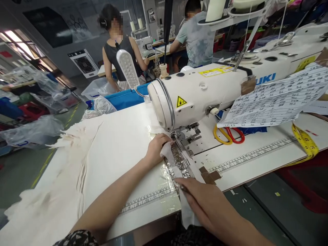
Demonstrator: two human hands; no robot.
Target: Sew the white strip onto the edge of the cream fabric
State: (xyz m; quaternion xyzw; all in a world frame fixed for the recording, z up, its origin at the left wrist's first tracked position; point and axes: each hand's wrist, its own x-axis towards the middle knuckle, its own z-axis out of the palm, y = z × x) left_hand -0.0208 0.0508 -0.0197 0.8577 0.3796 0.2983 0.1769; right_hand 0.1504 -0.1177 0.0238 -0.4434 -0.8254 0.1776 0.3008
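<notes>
One thin, pale fabric strip runs over the shiny taped patch in front of the needle area, its nearer end hanging past the table's front edge; it looks light, limp and soft, so it would probably wrinkle or skew if pushed, and the slick surface beneath should let it slide easily; a flat fingertip pinch near its edges, with gentle tension, seems a better hold than a fist; the left hand rests with bent fingers at the far end, close by the presser foot, though whether it pinches or merely presses I cannot tell; the right hand is closed on the nearer length; above them stands the white sewing machine; rightward on the table lie yellow-and-red-handled scissors and a yellow tape measure; leftward, layered pale cloth; beyond, two co-workers.
</notes>
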